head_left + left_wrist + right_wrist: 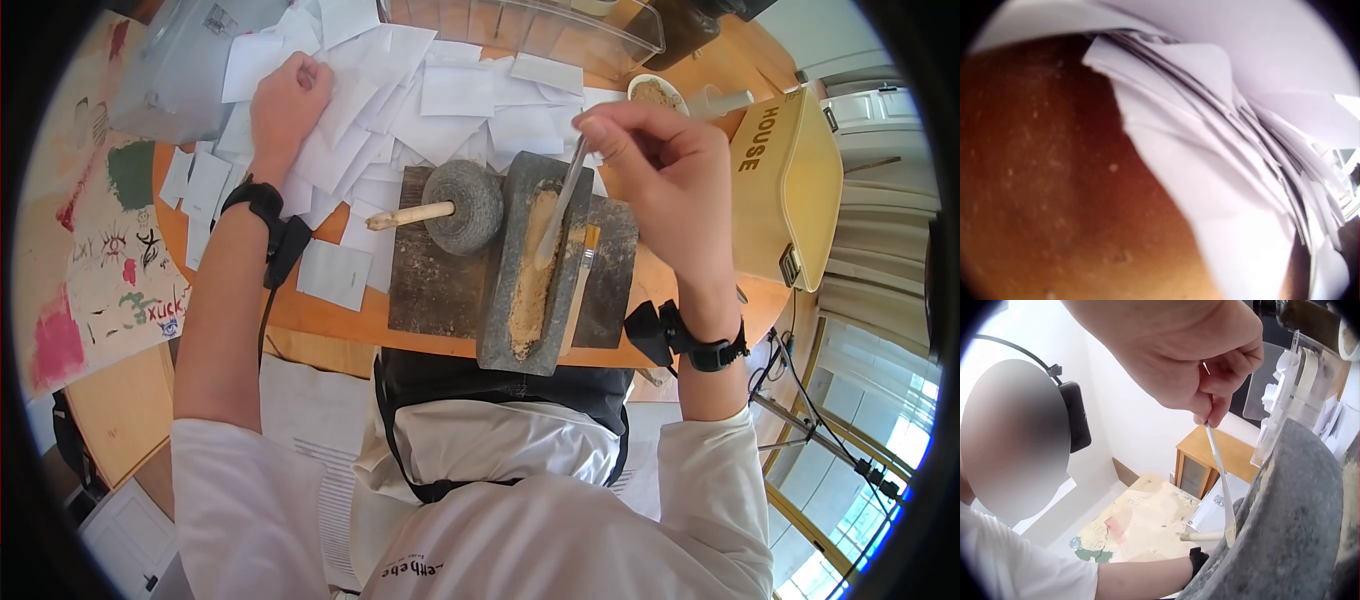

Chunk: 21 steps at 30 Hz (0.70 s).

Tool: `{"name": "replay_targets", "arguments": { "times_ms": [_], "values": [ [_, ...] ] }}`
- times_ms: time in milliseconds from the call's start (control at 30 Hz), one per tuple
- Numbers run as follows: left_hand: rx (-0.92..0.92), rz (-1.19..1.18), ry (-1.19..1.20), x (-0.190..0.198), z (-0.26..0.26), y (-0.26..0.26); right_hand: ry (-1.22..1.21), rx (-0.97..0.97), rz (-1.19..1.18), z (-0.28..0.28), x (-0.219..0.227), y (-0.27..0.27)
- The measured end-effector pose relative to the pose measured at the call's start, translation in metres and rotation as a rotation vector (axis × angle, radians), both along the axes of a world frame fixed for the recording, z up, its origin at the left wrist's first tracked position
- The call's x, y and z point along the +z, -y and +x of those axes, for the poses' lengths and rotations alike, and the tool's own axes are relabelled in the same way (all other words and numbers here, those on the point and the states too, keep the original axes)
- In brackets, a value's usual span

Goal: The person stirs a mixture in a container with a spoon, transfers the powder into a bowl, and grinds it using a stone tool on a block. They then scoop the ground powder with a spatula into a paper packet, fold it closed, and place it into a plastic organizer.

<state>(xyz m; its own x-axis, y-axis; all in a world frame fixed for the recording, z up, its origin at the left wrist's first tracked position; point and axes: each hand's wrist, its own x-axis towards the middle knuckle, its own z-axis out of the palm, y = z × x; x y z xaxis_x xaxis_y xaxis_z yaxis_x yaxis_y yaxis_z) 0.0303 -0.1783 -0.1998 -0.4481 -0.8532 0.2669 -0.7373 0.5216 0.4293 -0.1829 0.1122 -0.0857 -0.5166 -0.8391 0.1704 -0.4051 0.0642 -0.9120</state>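
Note:
My right hand [672,170] pinches the top end of a slim, pale spatula [566,200] between thumb and fingertips. Its flat lower end reaches down into tan powder [530,290] spread along a long grey stone trough [497,260]. In the right wrist view the spatula [1221,478] slants down past the trough's rim. My left hand [290,105] rests on white paper packets [385,80] with its fingers loosely curled. A round stone grinding wheel [475,205] with a wooden handle [405,216] lies left of the trough. The left wrist view shows stacked paper edges [1210,119], the hand mostly hidden.
A flat brush [590,245] lies along the trough's right side on a dark board [430,295]. Behind are a clear plastic tray [520,35] and a bowl of tan material [655,92]. A yellow box [785,190] stands at right, a translucent bin [165,90] at left.

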Motion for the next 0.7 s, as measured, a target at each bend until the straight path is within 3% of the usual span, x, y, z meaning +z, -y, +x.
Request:
{"name": "replay_targets", "arguments": {
  "times_ms": [167,300,400,467,700],
  "values": [
    [0.002,-0.007,-0.008,-0.002,0.0,0.001,-0.102,0.015,0.122,0.009,-0.001,-0.001],
    [-0.035,-0.08,-0.07,-0.005,-0.001,0.0,-0.08,-0.032,0.113,-0.005,-0.003,0.006],
    [-0.009,-0.055,-0.062,-0.004,-0.001,0.0,-0.198,-0.087,0.115,-0.015,-0.004,0.013],
    [-0.026,-0.068,-0.068,-0.004,0.0,0.0,-0.223,-0.091,-0.013,-0.02,-0.007,0.016],
    [-0.032,-0.079,-0.073,-0.006,0.0,0.001,-0.177,-0.08,-0.044,-0.01,0.01,0.007]
  ]
}}
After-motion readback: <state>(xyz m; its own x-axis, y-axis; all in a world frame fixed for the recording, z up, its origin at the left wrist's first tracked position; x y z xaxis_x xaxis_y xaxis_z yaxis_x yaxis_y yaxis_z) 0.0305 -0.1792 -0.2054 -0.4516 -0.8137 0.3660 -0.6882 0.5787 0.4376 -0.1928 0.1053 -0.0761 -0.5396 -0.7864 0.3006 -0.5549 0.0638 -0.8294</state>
